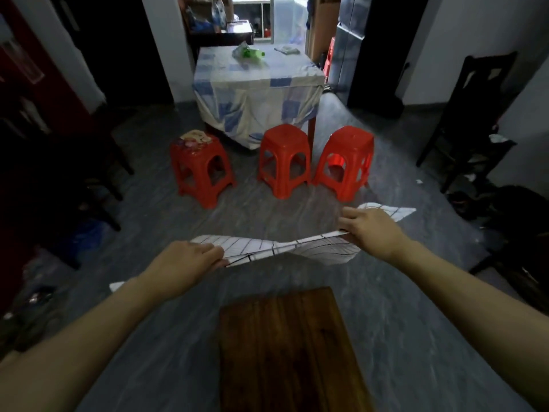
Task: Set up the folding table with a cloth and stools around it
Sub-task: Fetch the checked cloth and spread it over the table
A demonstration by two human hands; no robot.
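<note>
Both hands, left (185, 263) and right (367, 227), pinch the cloth (285, 248) stretched between them.

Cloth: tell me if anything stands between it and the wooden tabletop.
Nothing visible does. The left hand and right hand hold the cloth stretched just beyond the wooden tabletop; the red stools stand farther off.

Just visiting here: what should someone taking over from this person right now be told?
The left hand and right hand each grip an end of the white grid-lined cloth, twisted in the air by the bare wooden table.
The left red stool, middle red stool and right red stool stand farther off, beside a table draped in blue-checked cloth.
Done: wooden table appears up.
Left: spread the cloth, bring the stools round.
</note>
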